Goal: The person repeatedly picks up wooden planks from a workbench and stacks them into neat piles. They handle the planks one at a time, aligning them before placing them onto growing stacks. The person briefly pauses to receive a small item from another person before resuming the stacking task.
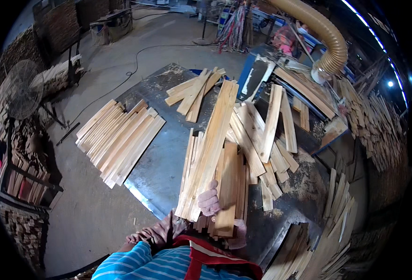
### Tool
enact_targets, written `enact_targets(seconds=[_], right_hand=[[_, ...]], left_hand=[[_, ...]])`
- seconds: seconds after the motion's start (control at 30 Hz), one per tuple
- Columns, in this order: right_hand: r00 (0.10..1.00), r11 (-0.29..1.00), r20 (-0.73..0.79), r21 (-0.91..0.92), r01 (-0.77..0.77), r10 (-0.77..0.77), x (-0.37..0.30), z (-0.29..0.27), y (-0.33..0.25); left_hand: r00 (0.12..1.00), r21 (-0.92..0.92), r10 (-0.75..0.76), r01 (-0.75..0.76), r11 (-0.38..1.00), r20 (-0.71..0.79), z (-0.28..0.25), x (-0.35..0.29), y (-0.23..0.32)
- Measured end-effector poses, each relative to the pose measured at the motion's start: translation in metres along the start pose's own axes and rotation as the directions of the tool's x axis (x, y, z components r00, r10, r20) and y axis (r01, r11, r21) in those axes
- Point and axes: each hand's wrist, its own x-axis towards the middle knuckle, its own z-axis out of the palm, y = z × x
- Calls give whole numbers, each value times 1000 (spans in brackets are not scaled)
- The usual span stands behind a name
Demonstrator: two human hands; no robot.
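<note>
A long pale wooden board (pixel 214 135) slants up over the stack, its near end close to my body. My left hand (pixel 209 200), in a pinkish knit glove, is closed on this board's right edge near that end. Beside it lies a shorter, browner wooden board (pixel 226 196). My right hand (pixel 237 233), gloved the same, grips the near end of the shorter board from its right side; most of its fingers are hidden beneath. Several narrow strips (pixel 190 154) lie under and left of the long board.
A dark metal-topped table (pixel 157 161) carries a neat row of boards (pixel 122 140) at left, crossed boards (pixel 195 93) at the far side and a loose heap (pixel 257 140) at right. Beyond stand a machine with a ribbed hose (pixel 329 28), a fan (pixel 24 88) and wood piles (pixel 373 121).
</note>
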Motion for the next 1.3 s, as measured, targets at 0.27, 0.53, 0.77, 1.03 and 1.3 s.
enact_targets(seconds=[0.27, 0.53, 0.77, 1.03, 1.3], right_hand=[[975, 792, -210, -581, -186, 75, 13, -63, 37], [976, 178, -44, -984, -6, -212, 32, -70, 31], [580, 344, -99, -879, 329, -808, 37, 73, -25], [280, 489, -472, -872, -7, -836, -27, -6, -68], [372, -106, -508, -477, -873, -777, -235, -253, -30]], left_hand=[[997, 143, -49, 57, 988, -56, 51, 14, 15], [988, 138, 2, 20, 990, -156, 36, 8, 20], [553, 595, 530, 796, -111, -643, 37, 21, -38], [604, 426, -144, 353, -833, -784, -4, 13, -138], [668, -35, 561, 627, -778, -490, -49, 1, -69]])
